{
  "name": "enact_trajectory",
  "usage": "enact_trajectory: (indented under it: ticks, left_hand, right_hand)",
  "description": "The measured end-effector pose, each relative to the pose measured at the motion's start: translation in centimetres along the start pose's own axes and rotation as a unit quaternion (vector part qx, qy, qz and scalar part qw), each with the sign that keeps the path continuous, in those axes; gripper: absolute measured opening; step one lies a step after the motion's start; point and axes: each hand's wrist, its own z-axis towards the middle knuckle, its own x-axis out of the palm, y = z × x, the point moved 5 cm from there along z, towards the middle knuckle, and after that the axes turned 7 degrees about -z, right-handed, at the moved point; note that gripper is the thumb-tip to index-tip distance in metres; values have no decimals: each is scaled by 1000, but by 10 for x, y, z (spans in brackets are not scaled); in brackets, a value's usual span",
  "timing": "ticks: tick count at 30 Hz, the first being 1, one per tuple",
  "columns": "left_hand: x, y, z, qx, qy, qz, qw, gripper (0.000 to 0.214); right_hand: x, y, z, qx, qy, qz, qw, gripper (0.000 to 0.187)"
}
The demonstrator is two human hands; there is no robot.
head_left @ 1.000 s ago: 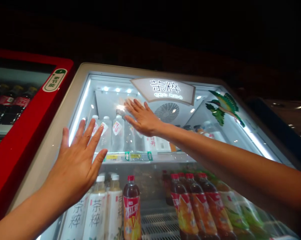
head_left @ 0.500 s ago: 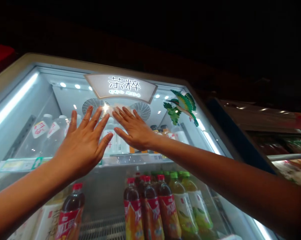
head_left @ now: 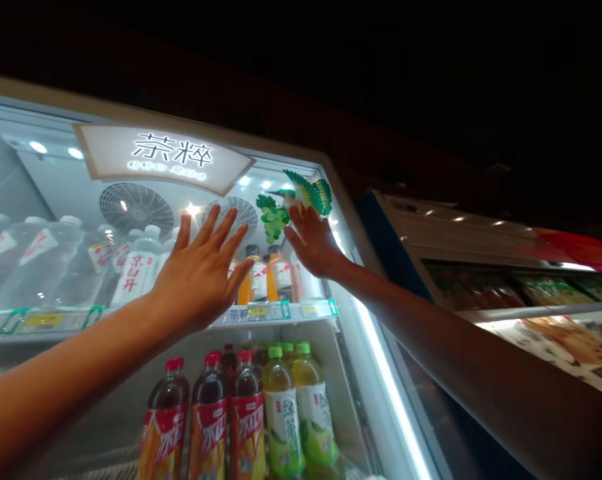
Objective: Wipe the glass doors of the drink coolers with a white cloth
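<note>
- Presently the drinks cooler [head_left: 268, 147] fills left and centre, water bottles [head_left: 63, 260] on its upper shelf [head_left: 295, 317].
- Next comes the lit sign [head_left: 163, 157] above the fan grilles.
- The left hand [head_left: 205, 273] is spread and empty, screening part of the upper shelf; contact with any glass cannot be told.
- Below are red-capped iced tea bottles [head_left: 208, 427], then green tea bottles [head_left: 285, 420].
- The right hand [head_left: 313, 243], also empty and spread, has shifted rightward onto the bird decal [head_left: 308, 190], partly hiding it; the work seemingly now concerns the cooler's right side.
- Far right stands another display case [head_left: 405, 210], apart from both hands.
</note>
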Motion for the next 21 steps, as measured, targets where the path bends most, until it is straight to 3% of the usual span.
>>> enact_trajectory:
  ticks: [5, 10, 15, 19, 21]
  left_hand:
    - [18, -26, 5, 35, -15, -3, 999, 65]
    - [31, -32, 6, 40, -9, 13, 999, 62]
    - [33, -31, 5, 30, 5, 19, 999, 65]
    - [28, -24, 0, 24, 14, 14, 1000, 66]
    - [23, -15, -6, 11, 13, 15, 1000, 65]
  right_hand:
    - [3, -20, -25, -94, 23, 22, 995, 81]
    - [0, -56, -29, 34, 12, 18, 999, 84]
    - [5, -32, -37, -87, 56, 20, 994, 85]
    - [2, -33, -24, 5, 42, -6, 999, 81]
    - [2, -22, -24, -10, 24, -9, 1000, 83]
